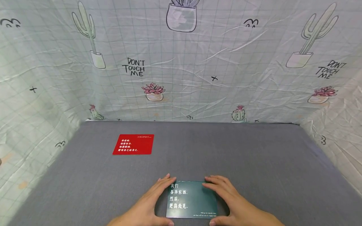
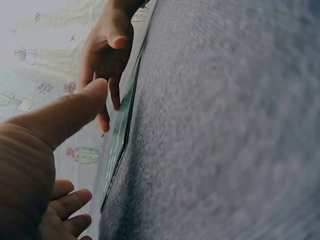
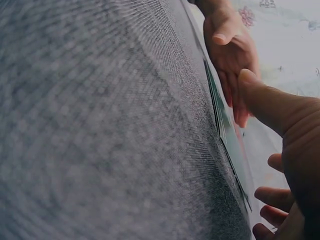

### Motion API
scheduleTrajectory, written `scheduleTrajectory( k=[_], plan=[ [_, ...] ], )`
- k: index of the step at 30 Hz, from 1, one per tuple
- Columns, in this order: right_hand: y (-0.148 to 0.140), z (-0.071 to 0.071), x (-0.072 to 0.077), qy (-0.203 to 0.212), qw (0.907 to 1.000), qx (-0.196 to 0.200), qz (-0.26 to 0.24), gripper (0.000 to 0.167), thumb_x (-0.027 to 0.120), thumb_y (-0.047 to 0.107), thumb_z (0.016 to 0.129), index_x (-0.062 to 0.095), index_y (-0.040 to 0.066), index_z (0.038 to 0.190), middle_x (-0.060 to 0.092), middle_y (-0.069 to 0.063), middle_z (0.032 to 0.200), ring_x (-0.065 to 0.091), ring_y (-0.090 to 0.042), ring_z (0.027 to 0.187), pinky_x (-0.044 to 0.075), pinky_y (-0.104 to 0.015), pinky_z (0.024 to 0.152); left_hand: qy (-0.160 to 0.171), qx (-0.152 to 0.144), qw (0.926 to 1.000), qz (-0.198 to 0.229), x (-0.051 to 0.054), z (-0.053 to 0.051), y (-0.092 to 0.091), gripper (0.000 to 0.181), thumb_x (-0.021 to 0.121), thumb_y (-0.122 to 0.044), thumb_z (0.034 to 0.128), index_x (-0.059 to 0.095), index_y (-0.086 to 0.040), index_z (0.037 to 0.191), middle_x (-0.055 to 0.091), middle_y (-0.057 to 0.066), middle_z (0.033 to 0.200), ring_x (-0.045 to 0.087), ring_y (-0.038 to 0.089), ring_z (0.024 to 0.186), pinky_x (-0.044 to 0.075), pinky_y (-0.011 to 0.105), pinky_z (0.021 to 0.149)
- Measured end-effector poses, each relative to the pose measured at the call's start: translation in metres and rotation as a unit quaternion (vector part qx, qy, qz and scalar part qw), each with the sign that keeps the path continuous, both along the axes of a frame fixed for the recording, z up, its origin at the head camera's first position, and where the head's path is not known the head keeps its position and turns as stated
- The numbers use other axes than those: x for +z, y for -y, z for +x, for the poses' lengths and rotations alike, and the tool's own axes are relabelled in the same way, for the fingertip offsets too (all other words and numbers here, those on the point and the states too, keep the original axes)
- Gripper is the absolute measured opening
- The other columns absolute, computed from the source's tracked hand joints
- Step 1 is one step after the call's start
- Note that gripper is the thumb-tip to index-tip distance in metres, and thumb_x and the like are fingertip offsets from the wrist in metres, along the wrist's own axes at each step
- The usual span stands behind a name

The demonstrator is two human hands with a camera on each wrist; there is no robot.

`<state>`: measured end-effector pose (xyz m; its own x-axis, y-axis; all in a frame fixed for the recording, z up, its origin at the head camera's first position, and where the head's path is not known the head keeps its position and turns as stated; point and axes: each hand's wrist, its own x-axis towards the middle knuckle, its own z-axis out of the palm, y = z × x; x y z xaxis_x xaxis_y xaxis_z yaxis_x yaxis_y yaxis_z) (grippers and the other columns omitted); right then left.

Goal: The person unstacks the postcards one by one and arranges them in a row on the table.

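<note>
A dark green card (image 1: pixel 195 197) with white Chinese characters lies flat near the front of the table, its thin edge also showing on the card (image 2: pixel 119 137) in the left wrist view and the card (image 3: pixel 234 145) in the right. My left hand (image 1: pixel 151 201) is at its left side and my right hand (image 1: pixel 234 201) at its right, thumbs toward the near corners and fingers toward the far ones. Both hands have loosely bent, spread fingers, with the card between them. In the wrist views the thumbs stand above the cloth. Whether any fingertip touches the card, I cannot tell.
Farther back on the left lies a red card (image 1: pixel 134 144) with white writing. Grey cloth (image 1: pixel 226 150) covers the table. A pale sheet (image 1: pixel 186 62) printed with cacti hangs behind the table's back edge and along both sides.
</note>
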<state>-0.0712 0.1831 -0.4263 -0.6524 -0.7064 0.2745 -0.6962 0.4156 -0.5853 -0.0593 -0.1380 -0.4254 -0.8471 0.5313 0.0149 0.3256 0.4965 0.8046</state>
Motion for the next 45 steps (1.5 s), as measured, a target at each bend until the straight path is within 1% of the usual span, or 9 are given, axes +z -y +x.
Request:
scheduleTrajectory(
  k=[10,14,16,19,24,33,36,40,45],
  plan=[
    [-0.0009,-0.0021,-0.0067,-0.067,0.9967,-0.016,0.043,0.09,0.075,0.052,0.075,0.037,0.015,0.146,0.032,-0.008,0.15,0.027,-0.022,0.134,0.047,-0.044,0.091,-0.028,-0.008,0.9995,-0.013,-0.005,-0.0003,-0.0012,0.102,0.083,-0.049,0.0662,0.03,-0.021,0.15,0.032,0.002,0.152,0.028,0.036,0.137,0.032,0.061,0.102],
    [0.0002,-0.0027,-0.0087,-0.095,0.9942,-0.015,0.048,0.09,0.074,0.055,0.075,0.038,0.013,0.145,0.034,-0.009,0.148,0.03,-0.025,0.133,0.047,-0.046,0.088,-0.023,-0.005,0.9995,-0.023,-0.0046,0.0006,-0.0017,0.102,0.084,-0.044,0.0662,0.03,-0.021,0.15,0.032,0.0,0.151,0.027,0.033,0.138,0.031,0.06,0.103],
    [0.0007,-0.0021,-0.009,-0.091,0.9941,-0.018,0.056,0.089,0.073,0.055,0.075,0.038,0.014,0.146,0.034,-0.008,0.148,0.029,-0.024,0.133,0.047,-0.046,0.088,-0.017,-0.001,0.9995,-0.027,-0.0044,0.0009,-0.0021,0.102,0.085,-0.039,0.066,0.03,-0.021,0.15,0.032,-0.001,0.151,0.027,0.032,0.138,0.031,0.061,0.103],
    [0.0007,-0.0009,-0.0092,-0.062,0.9955,-0.027,0.065,0.087,0.072,0.055,0.077,0.035,0.018,0.147,0.032,-0.004,0.15,0.025,-0.02,0.135,0.046,-0.046,0.091,-0.009,0.005,0.9994,-0.031,-0.0044,0.0015,-0.003,0.101,0.086,-0.036,0.0661,0.03,-0.022,0.15,0.032,-0.002,0.151,0.027,0.032,0.138,0.032,0.062,0.102],
    [0.0001,0.0007,-0.0077,-0.033,0.9969,-0.033,0.063,0.083,0.07,0.053,0.08,0.034,0.021,0.147,0.03,-0.001,0.15,0.023,-0.017,0.136,0.045,-0.043,0.094,-0.012,0.01,0.9992,-0.036,-0.005,0.0021,-0.0039,0.1,0.085,-0.034,0.0668,0.03,-0.022,0.15,0.031,-0.003,0.151,0.028,0.031,0.137,0.034,0.062,0.1],
    [0.0014,0.0005,-0.0059,-0.063,0.9972,-0.02,0.036,0.078,0.072,0.047,0.082,0.037,0.017,0.146,0.033,-0.005,0.148,0.028,-0.018,0.132,0.044,-0.036,0.094,0.006,0.014,0.9993,-0.034,-0.0029,0.0014,-0.0054,0.1,0.085,-0.031,0.0671,0.03,-0.02,0.15,0.03,0.001,0.152,0.027,0.032,0.137,0.034,0.064,0.099],
    [0.0014,0.0008,-0.0058,-0.07,0.9968,-0.02,0.034,0.078,0.072,0.046,0.082,0.037,0.017,0.146,0.033,-0.005,0.148,0.029,-0.018,0.132,0.044,-0.034,0.094,0.01,0.017,0.9992,-0.033,-0.0025,0.0011,-0.006,0.1,0.085,-0.029,0.0672,0.029,-0.021,0.15,0.029,0.002,0.152,0.028,0.031,0.136,0.04,0.059,0.096],
    [0.002,0.0003,-0.0063,-0.102,0.9939,-0.024,0.034,0.079,0.073,0.046,0.082,0.038,0.014,0.145,0.036,-0.005,0.147,0.032,-0.018,0.129,0.045,-0.035,0.092,0.005,0.023,0.9994,-0.027,-0.0033,0.0008,-0.0062,0.099,0.086,-0.025,0.067,0.031,-0.022,0.149,0.03,0.004,0.151,0.03,0.03,0.134,0.047,0.05,0.093],
    [0.0026,-0.0002,-0.007,-0.121,0.9919,-0.026,0.03,0.079,0.074,0.044,0.081,0.038,0.013,0.145,0.037,-0.006,0.146,0.034,-0.018,0.128,0.046,-0.036,0.09,-0.01,0.024,0.9996,-0.014,-0.0051,0.0003,-0.006,0.097,0.086,-0.023,0.0665,0.033,-0.023,0.148,0.032,0.002,0.15,0.033,0.028,0.133,0.047,0.046,0.093]
  ],
)
